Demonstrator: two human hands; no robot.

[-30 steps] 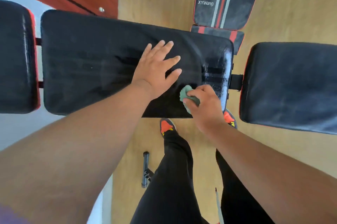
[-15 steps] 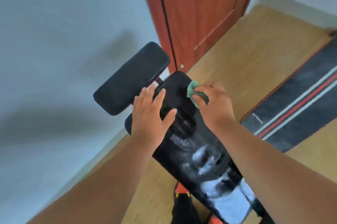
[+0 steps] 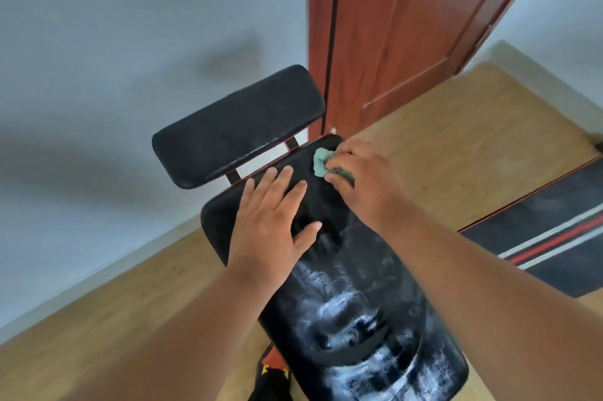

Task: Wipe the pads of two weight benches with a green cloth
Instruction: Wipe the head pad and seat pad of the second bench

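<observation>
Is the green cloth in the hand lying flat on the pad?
No, the right hand grips the green cloth; the left hand lies flat, empty.

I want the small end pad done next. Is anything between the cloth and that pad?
Nothing visible. The right hand holds the green cloth at the far end of the long pad; only an open gap with two struts separates it from the end pad. The left hand lies flat, off to the side.

Right hand (image 3: 365, 185) grips green cloth (image 3: 321, 163), apparently pressing bench pad (image 3: 359, 302).
</observation>
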